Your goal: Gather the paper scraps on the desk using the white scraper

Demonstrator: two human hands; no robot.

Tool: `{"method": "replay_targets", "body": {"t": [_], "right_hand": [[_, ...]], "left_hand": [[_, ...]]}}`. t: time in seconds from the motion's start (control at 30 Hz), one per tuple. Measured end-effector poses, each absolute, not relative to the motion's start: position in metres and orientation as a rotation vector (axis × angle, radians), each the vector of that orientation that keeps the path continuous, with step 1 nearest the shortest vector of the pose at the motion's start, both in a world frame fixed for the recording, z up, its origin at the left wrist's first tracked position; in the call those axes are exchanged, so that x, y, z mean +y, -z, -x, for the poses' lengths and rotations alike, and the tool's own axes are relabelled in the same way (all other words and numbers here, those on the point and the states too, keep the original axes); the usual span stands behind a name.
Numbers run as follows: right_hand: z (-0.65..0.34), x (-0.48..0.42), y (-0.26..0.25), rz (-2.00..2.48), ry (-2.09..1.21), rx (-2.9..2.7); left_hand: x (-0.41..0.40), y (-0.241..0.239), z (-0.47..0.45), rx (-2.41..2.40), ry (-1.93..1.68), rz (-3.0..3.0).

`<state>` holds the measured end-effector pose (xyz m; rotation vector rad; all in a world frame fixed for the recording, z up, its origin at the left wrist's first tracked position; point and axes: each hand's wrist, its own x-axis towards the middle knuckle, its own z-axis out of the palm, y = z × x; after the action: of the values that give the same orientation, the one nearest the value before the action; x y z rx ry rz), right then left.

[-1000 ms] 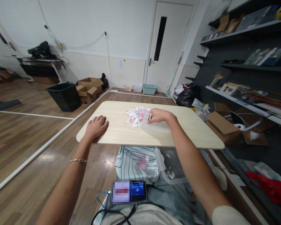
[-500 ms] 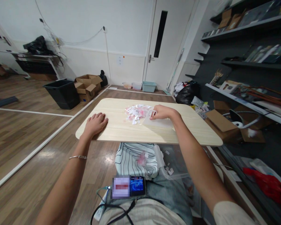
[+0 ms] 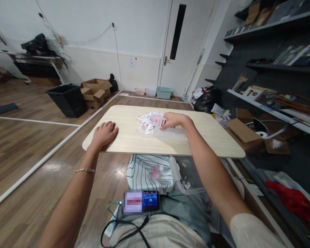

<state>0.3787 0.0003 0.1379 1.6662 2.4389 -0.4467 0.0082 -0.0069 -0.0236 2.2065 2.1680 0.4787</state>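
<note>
On the pale wooden tabletop [image 3: 126, 141] lies a heap of white and pink paper scraps [image 3: 147, 122]. My right hand [image 3: 173, 120] is closed round the slotted grip of a translucent plastic scraper [image 3: 167, 132]. The scraper's left end is beside the heap, and part of the tool is hidden behind my fingers and forearm. My left hand [image 3: 105, 133] rests palm down near the table's left edge, with its fingers stretched out and holding nothing.
Below the table's near edge are a patterned cloth [image 3: 150, 174] and a clear plastic bin [image 3: 189, 181] with a few paper pieces. A phone-like device [image 3: 151, 200] sits on my lap. Cardboard boxes [image 3: 244, 132] and shelves [image 3: 271, 26] stand at the right, a black bin [image 3: 68, 101] at the left.
My right hand and the scraper have shifted slightly left, closer to the paper heap. My left hand stays in place on the table; the view has tilted a little.
</note>
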Motion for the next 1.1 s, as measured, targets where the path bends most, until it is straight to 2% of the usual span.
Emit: {"method": "replay_targets", "body": {"t": [0.37,1.1], "right_hand": [[-0.373,-0.026,-0.137,-1.474,0.375,2.508],[-0.361,-0.047,-0.141,-1.452,0.346,2.499]], "left_hand": [[-0.008,0.019,-0.007,2.134,-0.444,-2.21],[-0.007,0.021,-0.006,2.116,-0.513,-2.191]]}}
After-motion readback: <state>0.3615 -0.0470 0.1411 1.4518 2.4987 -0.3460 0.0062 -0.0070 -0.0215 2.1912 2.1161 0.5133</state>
